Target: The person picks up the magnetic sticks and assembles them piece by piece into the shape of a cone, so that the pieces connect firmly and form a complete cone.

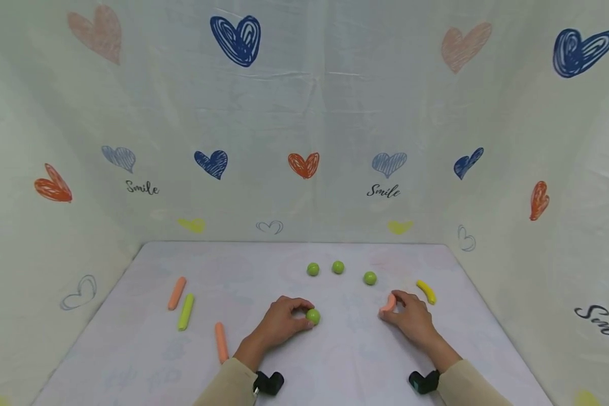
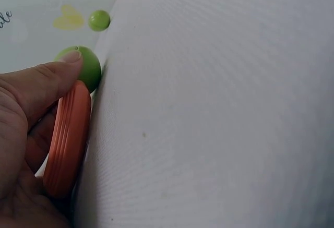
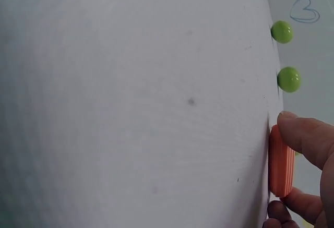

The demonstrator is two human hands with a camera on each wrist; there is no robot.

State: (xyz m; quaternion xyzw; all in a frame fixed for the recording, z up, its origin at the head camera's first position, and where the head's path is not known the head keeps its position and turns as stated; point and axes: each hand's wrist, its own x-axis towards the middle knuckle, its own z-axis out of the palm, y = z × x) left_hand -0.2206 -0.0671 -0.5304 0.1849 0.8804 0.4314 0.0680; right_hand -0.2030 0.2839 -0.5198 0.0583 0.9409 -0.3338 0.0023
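My left hand (image 1: 281,324) pinches a glossy green ball (image 1: 313,317) between thumb and fingers, low over the table. Up close in the left wrist view, the thumb presses on the ball (image 2: 90,70). A ribbed orange clay stick (image 2: 68,144) shows just below that thumb, beside the palm; in the head view the hand covers that spot. My right hand (image 1: 413,321) holds a short, bent orange clay stick (image 1: 388,303) between thumb and fingers at the table. Its ribbed side (image 3: 282,163) faces the right wrist camera. Right of this hand lies a curved yellow piece (image 1: 426,292).
Three more green balls, the left one (image 1: 313,269), middle one (image 1: 338,267) and right one (image 1: 370,278), sit farther back on the white table (image 1: 350,361). At left lie two orange sticks (image 1: 177,293) and a yellow-green stick (image 1: 186,312). A heart-printed curtain (image 1: 304,124) surrounds the table.
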